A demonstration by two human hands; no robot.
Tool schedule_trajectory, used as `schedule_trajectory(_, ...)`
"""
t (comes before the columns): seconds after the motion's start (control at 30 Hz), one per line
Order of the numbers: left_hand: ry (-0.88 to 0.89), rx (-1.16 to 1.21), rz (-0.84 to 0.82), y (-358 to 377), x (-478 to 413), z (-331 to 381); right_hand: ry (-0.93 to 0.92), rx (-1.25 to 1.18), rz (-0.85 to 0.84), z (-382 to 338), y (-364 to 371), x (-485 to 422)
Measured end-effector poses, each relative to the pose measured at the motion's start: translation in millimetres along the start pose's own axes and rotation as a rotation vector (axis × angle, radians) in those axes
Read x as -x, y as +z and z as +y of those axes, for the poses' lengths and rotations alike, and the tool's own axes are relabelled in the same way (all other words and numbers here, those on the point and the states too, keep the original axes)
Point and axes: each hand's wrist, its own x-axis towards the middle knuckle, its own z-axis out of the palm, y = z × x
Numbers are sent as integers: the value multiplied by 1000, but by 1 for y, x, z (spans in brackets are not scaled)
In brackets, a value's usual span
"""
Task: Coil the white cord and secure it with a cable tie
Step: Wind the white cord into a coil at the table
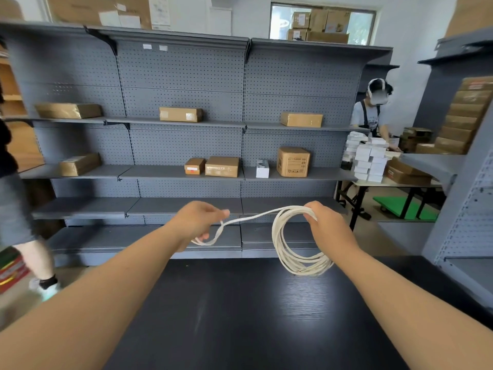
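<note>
My right hand (326,227) grips the top of the coiled white cord (300,265), fingers curled round the bundled turns. The coil hangs below that hand, over the far edge of the black table (240,316); whether its lowest turns touch the tabletop cannot be determined. One strand runs from the coil top leftward to my left hand (198,222), which holds it with curled fingers. A short loop of cord droops beneath that hand. Both hands are raised above the table, well apart. Behind stands grey pegboard shelving (186,76) carrying cardboard boxes (222,166).
</note>
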Motion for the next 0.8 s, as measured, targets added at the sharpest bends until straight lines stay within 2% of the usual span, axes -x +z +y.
schedule_trajectory(0.07, 19, -159, -20, 2, 2, 0, -6, 41, -12, 0, -2, 0)
schedule_trajectory(0.17, 13, -144, 67, 5, 1, 0, -23, 104, -41, 1, -3, 2)
schedule_trajectory(0.33, 26, 113, 376, 8, -9, -4, -94, 260, -121, 8, 5, 7)
schedule_trajectory(0.47, -14, 490, 459, 9, -15, -10, -69, 265, -142, 12, 9, 11)
schedule_trajectory(0.57, -56, 752, 428, 6, -19, -15, -18, 257, -146, 19, 11, 12)
schedule_trajectory(0.63, -80, 818, 335, 2, -21, -19, 21, 253, -143, 23, 10, 11)
schedule_trajectory(0.7, -102, 796, 232, -1, -19, -21, 80, 189, -113, 26, 7, 10)
schedule_trajectory(0.8, -93, 526, 156, -2, -15, -23, 96, 183, -78, 29, 4, 7)
